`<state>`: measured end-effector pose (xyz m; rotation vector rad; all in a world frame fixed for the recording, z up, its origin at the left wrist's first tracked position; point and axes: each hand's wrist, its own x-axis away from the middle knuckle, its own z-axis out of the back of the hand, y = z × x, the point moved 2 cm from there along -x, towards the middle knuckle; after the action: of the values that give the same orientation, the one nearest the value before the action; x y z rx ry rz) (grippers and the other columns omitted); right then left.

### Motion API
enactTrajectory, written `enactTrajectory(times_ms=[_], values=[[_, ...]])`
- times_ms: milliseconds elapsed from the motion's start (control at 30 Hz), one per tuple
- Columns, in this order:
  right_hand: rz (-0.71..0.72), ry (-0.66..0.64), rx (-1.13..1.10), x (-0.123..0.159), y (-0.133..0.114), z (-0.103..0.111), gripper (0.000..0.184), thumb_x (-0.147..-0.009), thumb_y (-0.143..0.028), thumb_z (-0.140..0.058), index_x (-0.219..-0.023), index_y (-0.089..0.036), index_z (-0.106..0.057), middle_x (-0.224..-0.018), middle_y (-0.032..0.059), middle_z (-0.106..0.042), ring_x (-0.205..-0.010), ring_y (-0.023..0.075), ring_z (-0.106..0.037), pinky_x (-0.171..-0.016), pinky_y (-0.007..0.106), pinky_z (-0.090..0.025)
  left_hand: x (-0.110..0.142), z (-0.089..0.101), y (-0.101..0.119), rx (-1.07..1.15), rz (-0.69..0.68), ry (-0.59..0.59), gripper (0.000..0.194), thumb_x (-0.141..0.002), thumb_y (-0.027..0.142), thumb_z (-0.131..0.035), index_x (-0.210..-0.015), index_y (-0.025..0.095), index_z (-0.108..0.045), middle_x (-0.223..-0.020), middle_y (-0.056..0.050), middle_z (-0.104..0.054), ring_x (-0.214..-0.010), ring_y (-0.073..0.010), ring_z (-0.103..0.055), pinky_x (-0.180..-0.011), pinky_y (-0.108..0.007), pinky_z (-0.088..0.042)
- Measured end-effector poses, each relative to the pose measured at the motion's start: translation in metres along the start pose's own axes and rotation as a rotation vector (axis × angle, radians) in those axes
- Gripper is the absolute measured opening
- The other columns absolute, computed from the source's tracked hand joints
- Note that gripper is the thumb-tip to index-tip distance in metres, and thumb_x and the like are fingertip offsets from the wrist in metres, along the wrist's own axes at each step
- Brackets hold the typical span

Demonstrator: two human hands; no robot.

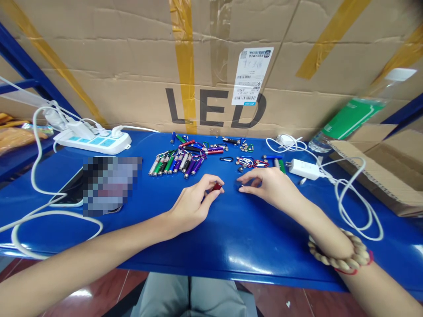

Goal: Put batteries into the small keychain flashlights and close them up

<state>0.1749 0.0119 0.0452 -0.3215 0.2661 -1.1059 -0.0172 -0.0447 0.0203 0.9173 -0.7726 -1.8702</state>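
Note:
My left hand (194, 202) rests on the blue table (231, 237) with its fingers curled around a small red keychain torch (217, 186), pinched near its tip. My right hand (267, 186) lies just to the right, fingers bent, thumb and forefinger pinched on a tiny part (241, 188) I cannot make out. Behind the hands lies a row of small coloured torches (176, 164) and a scatter of loose carabiner clips and small parts (246, 160).
A white power strip (94, 141) with plugs sits at the back left, a phone (71, 189) beside a blurred patch. A white charger (306, 168) with looping cable lies right, near an open cardboard box (380, 171) and a plastic bottle (350, 116). A large cardboard carton (211, 61) walls the back.

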Motion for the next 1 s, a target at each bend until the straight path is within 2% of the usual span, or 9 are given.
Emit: enactTrajectory(times_ms=[333, 567, 733, 867, 1000], values=[[-0.022, -0.010, 0.107, 0.0021, -0.0007, 0.0017, 0.013, -0.071, -0.029, -0.068, -0.083, -0.027, -0.070, -0.078, -0.0049, -0.072, -0.069, 0.0147, -0.065, -0.051, 0.020, -0.043, 0.0006, 0.0001, -0.0007, -0.035, 0.015, -0.010, 0.015, -0.091, 0.026, -0.037, -0.106, 0.022, -0.040, -0.092, -0.001, -0.064, -0.080, -0.0126, -0.062, -0.070, -0.024, -0.046], [0.054, 0.015, 0.079, 0.0034, -0.0048, 0.0006, 0.011, -0.075, -0.029, -0.063, -0.084, -0.028, -0.070, -0.077, -0.0049, -0.071, -0.063, 0.0124, -0.065, -0.046, 0.019, -0.039, -0.0004, 0.0005, 0.0012, -0.065, 0.013, -0.004, 0.019, -0.091, 0.028, -0.037, -0.109, 0.022, -0.040, -0.090, -0.001, -0.065, -0.077, -0.0129, -0.062, -0.071, -0.025, -0.046], [0.101, 0.008, 0.082, 0.0036, -0.0089, -0.0039, 0.016, -0.079, -0.025, -0.058, -0.089, -0.030, -0.070, -0.083, -0.0056, -0.070, -0.066, 0.0119, -0.063, -0.051, 0.020, -0.040, -0.0013, 0.0002, -0.0002, -0.078, 0.007, 0.001, 0.024, -0.090, 0.026, -0.039, -0.114, 0.023, -0.039, -0.093, -0.001, -0.066, -0.084, -0.0141, -0.063, -0.076, -0.026, -0.047], [0.116, 0.007, 0.050, 0.0040, -0.0087, -0.0057, 0.016, -0.080, -0.023, -0.058, -0.089, -0.029, -0.069, -0.082, -0.0041, -0.069, -0.066, 0.0118, -0.061, -0.054, 0.020, -0.042, -0.0024, -0.0011, -0.0030, -0.047, 0.005, 0.004, 0.020, -0.089, 0.026, -0.042, -0.109, 0.023, -0.044, -0.096, -0.001, -0.066, -0.092, -0.0143, -0.063, -0.081, -0.026, -0.046], [0.151, 0.019, 0.029, 0.0036, -0.0056, -0.0060, 0.013, -0.079, -0.021, -0.059, -0.083, -0.026, -0.070, -0.085, -0.0022, -0.068, -0.064, 0.0110, -0.062, -0.057, 0.020, -0.044, -0.0028, -0.0014, -0.0033, -0.051, -0.013, 0.012, 0.018, -0.089, 0.025, -0.041, -0.106, 0.022, -0.047, -0.097, -0.002, -0.065, -0.092, -0.0143, -0.062, -0.080, -0.025, -0.047]])
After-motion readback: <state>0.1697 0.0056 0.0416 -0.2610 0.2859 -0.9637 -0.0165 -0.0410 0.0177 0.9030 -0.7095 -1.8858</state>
